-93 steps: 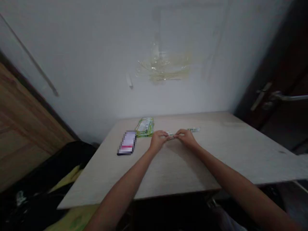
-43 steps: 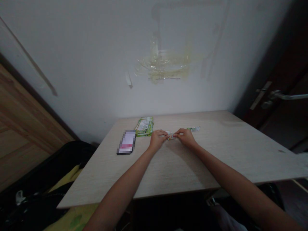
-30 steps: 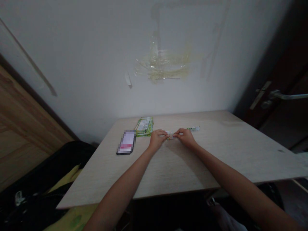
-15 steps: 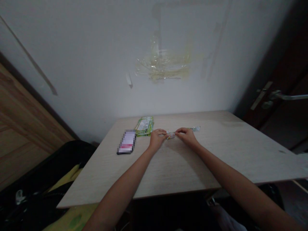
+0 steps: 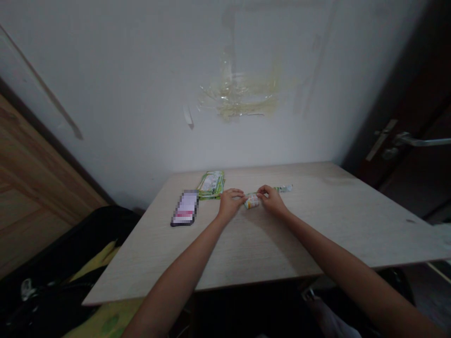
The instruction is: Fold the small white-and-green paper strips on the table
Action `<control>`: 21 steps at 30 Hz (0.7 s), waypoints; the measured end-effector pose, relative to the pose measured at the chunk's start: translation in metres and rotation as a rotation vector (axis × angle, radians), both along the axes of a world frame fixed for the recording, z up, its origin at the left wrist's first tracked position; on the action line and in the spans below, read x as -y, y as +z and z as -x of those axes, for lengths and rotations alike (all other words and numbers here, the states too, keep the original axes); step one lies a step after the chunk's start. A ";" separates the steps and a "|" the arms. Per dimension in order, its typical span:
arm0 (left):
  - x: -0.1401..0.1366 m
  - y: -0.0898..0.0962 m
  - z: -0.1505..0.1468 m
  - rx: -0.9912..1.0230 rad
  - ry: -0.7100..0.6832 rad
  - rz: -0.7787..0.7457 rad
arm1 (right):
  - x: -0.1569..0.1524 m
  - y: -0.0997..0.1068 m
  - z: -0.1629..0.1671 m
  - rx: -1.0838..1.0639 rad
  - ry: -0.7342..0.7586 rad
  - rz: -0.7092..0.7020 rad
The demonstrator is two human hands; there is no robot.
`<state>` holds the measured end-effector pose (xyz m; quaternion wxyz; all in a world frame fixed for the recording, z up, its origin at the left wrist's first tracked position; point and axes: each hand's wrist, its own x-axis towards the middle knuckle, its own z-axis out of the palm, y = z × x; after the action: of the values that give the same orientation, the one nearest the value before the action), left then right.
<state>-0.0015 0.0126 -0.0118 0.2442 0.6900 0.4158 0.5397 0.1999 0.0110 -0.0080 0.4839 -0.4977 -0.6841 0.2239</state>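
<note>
Between my two hands, low over the table, is a small printed plastic wrapper [image 5: 252, 201], pale with yellow and reddish print. My left hand [image 5: 231, 205] pinches its left edge with the fingertips. At the upper right edge of the wrapper, my right hand [image 5: 273, 201] pinches it between thumb and forefinger. A narrow folded strip of green and white wrapper [image 5: 284, 188] lies just beyond my right hand. To the left of my left hand rests a stack of green and white packets [image 5: 212, 184]. The undersides of both hands are hidden.
A phone [image 5: 185, 208] with a blurred screen lies left of the packets on the pale wooden table [image 5: 225, 258]. The wall [image 5: 246, 141] with old tape stands behind the table. At the right is a dark door with a metal handle [image 5: 405, 138]. Dark bags [image 5: 70, 277] lie at the lower left.
The wrapper between my hands now shows a larger, more spread face. My right hand has shifted slightly left and up, while my left hand stays almost in place.
</note>
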 end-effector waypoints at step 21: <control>0.002 0.002 -0.002 0.013 0.013 0.016 | -0.001 -0.006 0.002 -0.010 0.053 -0.038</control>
<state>0.0003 0.0104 -0.0101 0.2490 0.6817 0.4231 0.5425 0.1982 0.0117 -0.0145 0.4907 -0.4687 -0.6988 0.2263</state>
